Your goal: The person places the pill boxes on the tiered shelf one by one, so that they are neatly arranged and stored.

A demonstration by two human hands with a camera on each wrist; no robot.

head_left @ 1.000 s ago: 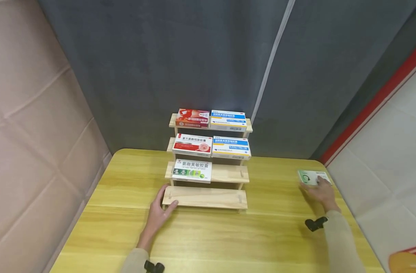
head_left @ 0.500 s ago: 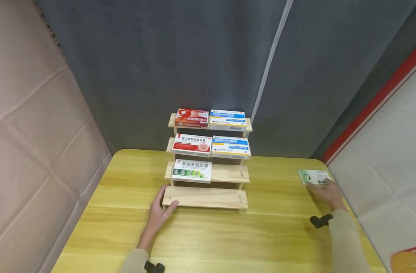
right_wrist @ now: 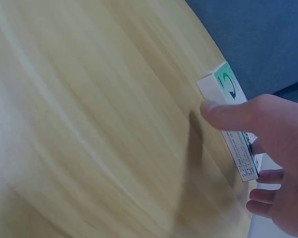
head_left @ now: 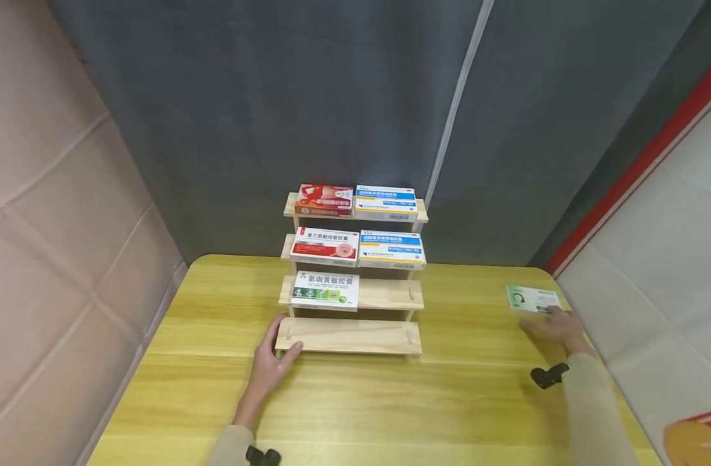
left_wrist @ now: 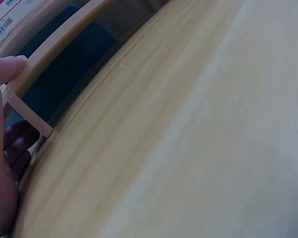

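My left hand [head_left: 269,362] holds the left end of the lowest step of a wooden tiered rack [head_left: 349,335]. In the left wrist view, the thumb [left_wrist: 12,68] rests on the board's edge and the other fingers are around the leg. My right hand [head_left: 556,329] is at a white-and-green medicine box [head_left: 524,298] lying on the table's far right. In the right wrist view, the thumb [right_wrist: 223,115] is spread in front of the box [right_wrist: 241,148], and one fingertip is by its top. The hand hides the box's right end.
On the rack lie a red medicine box [head_left: 324,200], a red-and-white one [head_left: 325,246], a green-and-white one [head_left: 325,290] and two blue-and-white ones [head_left: 386,202]. A grey curtain [head_left: 262,116] hangs behind the table [head_left: 355,414]; a white panel [head_left: 670,278] borders the right.
My right hand has shifted right and slightly back from over the white-and-green box, uncovering more of it. The box stays in about the same place. My left hand keeps its hold on the rack.
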